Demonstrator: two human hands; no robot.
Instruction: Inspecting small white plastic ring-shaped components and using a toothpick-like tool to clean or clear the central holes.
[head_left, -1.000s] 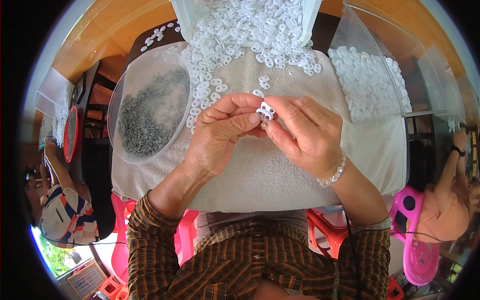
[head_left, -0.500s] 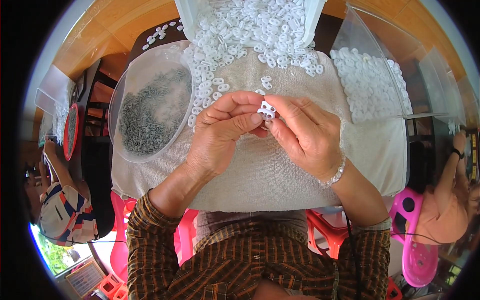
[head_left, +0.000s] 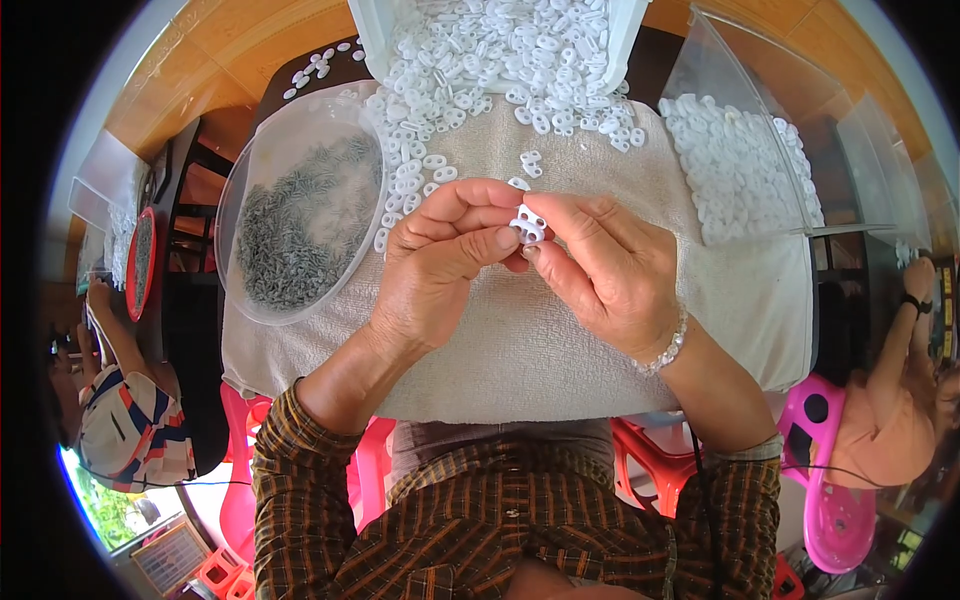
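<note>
Over the middle of the cloth, my left hand (head_left: 435, 250) and my right hand (head_left: 612, 270) meet at the fingertips. Between them is a small white plastic piece with round holes (head_left: 528, 224). Each hand pinches it with thumb and forefinger; the fingers hide part of it, and a second piece may be joined to it. More loose white pieces with two holes (head_left: 531, 163) lie on the cloth just beyond my fingers. Left of my left hand stands a round clear tub (head_left: 233, 200) with many small grey screw-like parts (head_left: 290, 250).
A white bin (head_left: 625, 60) spills heaps of white pieces (head_left: 500, 50) at the far side. At right, a clear box (head_left: 745, 70) holds many white pieces. A beige towel (head_left: 480, 370) covers the table. Other people (head_left: 135, 425) sit at left and right, near a pink chair (head_left: 840, 520).
The white piece has turned slightly between my fingertips. Both hands stay in nearly the same place and keep their pinch.
</note>
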